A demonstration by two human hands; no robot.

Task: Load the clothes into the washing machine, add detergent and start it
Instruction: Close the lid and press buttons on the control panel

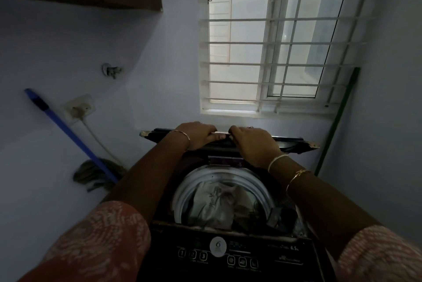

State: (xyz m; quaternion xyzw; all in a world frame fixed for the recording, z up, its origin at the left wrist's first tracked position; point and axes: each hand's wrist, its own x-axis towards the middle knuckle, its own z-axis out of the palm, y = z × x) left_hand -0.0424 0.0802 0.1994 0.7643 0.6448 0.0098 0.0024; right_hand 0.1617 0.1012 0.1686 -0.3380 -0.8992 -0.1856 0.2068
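Top-loading washing machine (pixel 230 252) stands below the barred window (pixel 274 37), its lid (pixel 294 143) folded upright at the back. Both hands grip the lid's top edge: left hand (pixel 196 135) and right hand (pixel 253 142), fingers curled over it, close together near the middle. Clothes (pixel 217 206) already lie in the drum (pixel 182 190), pale fabric uppermost. Likely step: bringing the lid down. Do it evenly, both hands guiding, fingers clear of the fold and the rim. No detergent visible, so check it is added first. Control panel (pixel 242 259) sits nearest the person. Mop (pixel 68 135) leans at left.
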